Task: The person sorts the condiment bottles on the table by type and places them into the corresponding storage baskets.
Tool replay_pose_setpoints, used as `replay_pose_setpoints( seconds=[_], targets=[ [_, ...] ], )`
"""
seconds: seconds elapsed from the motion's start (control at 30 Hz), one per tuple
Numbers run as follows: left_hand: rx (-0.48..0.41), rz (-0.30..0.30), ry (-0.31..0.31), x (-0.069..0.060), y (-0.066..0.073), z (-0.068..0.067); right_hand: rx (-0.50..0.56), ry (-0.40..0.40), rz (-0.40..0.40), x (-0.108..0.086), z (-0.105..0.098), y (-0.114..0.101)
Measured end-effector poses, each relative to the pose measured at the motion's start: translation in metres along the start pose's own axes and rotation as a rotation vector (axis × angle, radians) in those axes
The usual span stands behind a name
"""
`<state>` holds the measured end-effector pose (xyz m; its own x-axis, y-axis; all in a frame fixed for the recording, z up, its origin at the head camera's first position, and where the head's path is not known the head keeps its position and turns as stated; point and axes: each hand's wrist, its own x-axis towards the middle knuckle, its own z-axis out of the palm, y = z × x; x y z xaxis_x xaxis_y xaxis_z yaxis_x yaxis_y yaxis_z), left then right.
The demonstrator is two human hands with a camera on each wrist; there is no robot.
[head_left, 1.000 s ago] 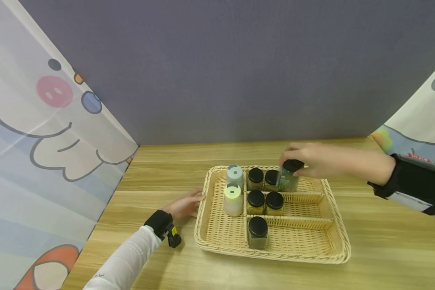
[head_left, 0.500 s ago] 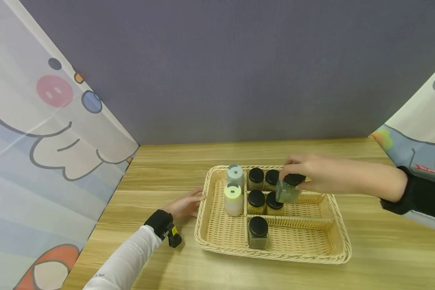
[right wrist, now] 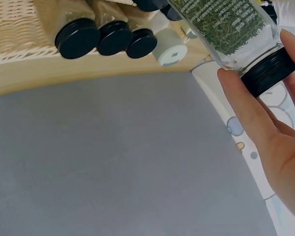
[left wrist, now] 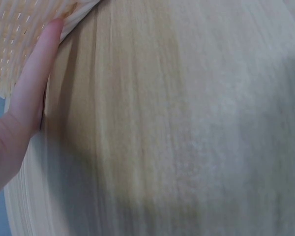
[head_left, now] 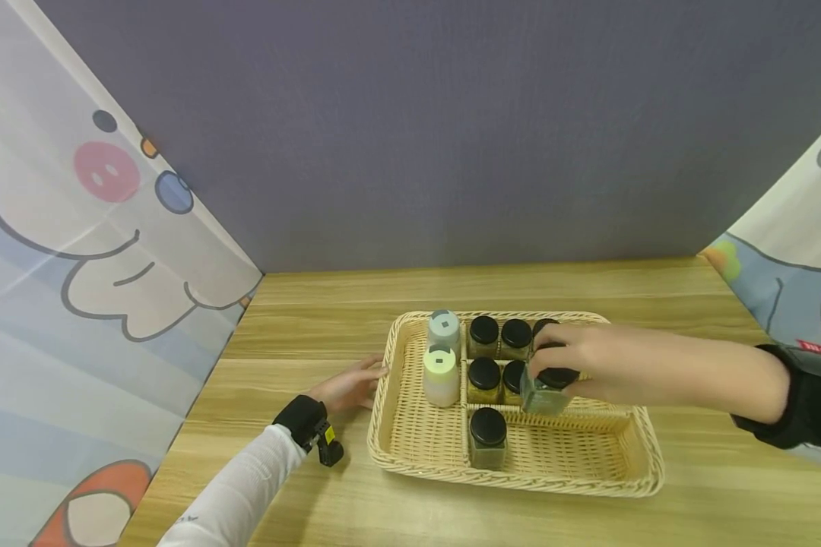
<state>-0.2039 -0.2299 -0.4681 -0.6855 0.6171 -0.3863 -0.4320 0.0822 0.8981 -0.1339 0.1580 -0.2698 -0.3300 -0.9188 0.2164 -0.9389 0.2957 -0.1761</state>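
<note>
My right hand (head_left: 591, 361) pinches a glass jar of dried green herbs (right wrist: 228, 27) by its black lid, fingers and thumb on opposite sides. It hangs slightly tilted over the basket's middle compartment, beside two black-lidded jars there, one a yellowish jar (head_left: 483, 384). My left hand (head_left: 349, 386) rests against the left side of the wicker basket (head_left: 376, 433); in the left wrist view a straight finger (left wrist: 37, 69) lies along the basket's wall. Three black-lidded jars, among them the leftmost jar (head_left: 483, 334), stand in the back compartment. The right hand partly hides the third.
In the left compartment stand a bottle with a pale blue cap (head_left: 444, 328) and a bottle with a yellow cap (head_left: 441, 380). One dark-lidded jar (head_left: 487, 441) occupies the front compartment's left end. Wicker dividers (head_left: 575, 416) separate the compartments. A grey panel (head_left: 410, 152) rises behind the wooden table (head_left: 301, 327).
My right hand has carried the herb jar from the back compartment toward me, over the middle one. A third back-row jar has come into view behind it. My left hand stays put.
</note>
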Motion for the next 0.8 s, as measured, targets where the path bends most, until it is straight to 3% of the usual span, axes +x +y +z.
replay_pose_setpoints(
  seconds=[0.33, 0.8],
  targets=[
    [0.027, -0.002, -0.01, -0.008, 0.012, 0.01, 0.063, -0.049, 0.023, -0.003, 0.012, -0.006],
    [0.019, -0.003, -0.015, -0.008, 0.012, 0.01, 0.078, -0.133, 0.077, -0.004, 0.031, -0.007]
  ],
)
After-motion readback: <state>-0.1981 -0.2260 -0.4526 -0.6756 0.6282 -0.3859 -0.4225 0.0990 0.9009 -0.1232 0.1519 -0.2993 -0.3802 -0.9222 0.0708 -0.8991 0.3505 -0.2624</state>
